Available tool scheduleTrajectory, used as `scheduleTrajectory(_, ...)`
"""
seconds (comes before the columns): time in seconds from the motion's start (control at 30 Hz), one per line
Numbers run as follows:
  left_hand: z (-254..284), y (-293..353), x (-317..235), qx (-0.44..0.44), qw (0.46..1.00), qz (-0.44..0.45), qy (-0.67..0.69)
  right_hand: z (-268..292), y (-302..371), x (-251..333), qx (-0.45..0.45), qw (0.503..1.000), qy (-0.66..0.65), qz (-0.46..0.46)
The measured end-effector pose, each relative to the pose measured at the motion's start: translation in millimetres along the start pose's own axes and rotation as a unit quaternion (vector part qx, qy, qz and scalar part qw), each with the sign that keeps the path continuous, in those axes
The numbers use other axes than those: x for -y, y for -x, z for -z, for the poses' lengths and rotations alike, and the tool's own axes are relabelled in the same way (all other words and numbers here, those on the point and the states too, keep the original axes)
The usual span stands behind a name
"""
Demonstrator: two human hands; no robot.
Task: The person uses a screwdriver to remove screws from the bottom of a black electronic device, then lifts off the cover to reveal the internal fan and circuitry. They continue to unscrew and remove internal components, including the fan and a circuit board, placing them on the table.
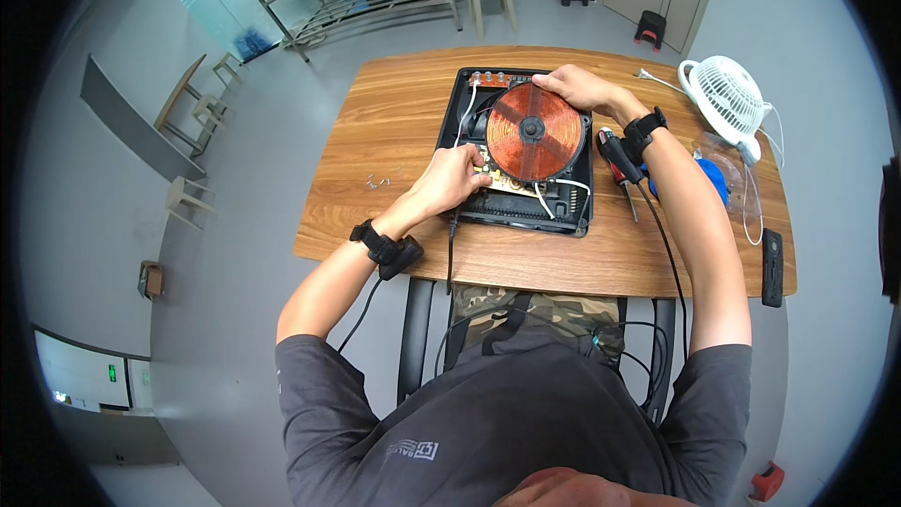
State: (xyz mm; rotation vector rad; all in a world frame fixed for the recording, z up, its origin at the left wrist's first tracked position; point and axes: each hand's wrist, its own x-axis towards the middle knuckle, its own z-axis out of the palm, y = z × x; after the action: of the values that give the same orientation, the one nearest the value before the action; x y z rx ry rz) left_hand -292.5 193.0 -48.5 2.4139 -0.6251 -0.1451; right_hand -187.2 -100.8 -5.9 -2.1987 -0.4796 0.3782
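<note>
An opened induction cooker, its black housing (pixel 452 99) lying on the table, shows a round copper coil (pixel 511 145) with a dark centre. My right hand (pixel 587 89) grips the coil's far right rim, thumb over the edge and the other fingers partly hidden. At the coil's near left, my left hand (pixel 452 176) is closed with its fingertips on the edge of a circuit board (pixel 516 186), which is partly under the coil. White wires (pixel 542 199) run from the coil over the board. A small control strip (pixel 488 80) with round parts sits at the far edge.
Small screws (pixel 378 182) lie left of the cooker. On the right are a screwdriver (pixel 618 161), a white fan (pixel 723 94) with its cord, a blue object (pixel 710 178) by clear plastic, and a long black part (pixel 771 268). A black cable (pixel 451 249) hangs over the near edge.
</note>
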Motion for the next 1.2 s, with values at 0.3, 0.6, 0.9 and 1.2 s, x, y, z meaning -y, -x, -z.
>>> scheduleTrajectory(0.3, 40.5, 31.1, -9.3, -0.011, 0.996, 0.058, 0.065, -3.6, -4.3, 7.1, 0.005, 0.995, -0.096, 0.019)
scheduleTrajectory(0.6, 92.1, 72.8, 28.5, -0.056, 0.990, 0.062, 0.110, -28.4, -44.2, 54.9, 0.028, 0.988, -0.150, 0.039)
scheduleTrajectory(0.9, 134.9, 132.6, 91.8, -0.134, 0.961, 0.098, 0.221, -101.7, -94.3, 117.3, 0.044, 0.961, -0.251, 0.104)
scheduleTrajectory(1.2, 133.4, 178.4, 163.7, -0.164, 0.946, 0.141, 0.242, -157.9, -140.9, 147.7, 0.061, 0.978, -0.184, 0.080)
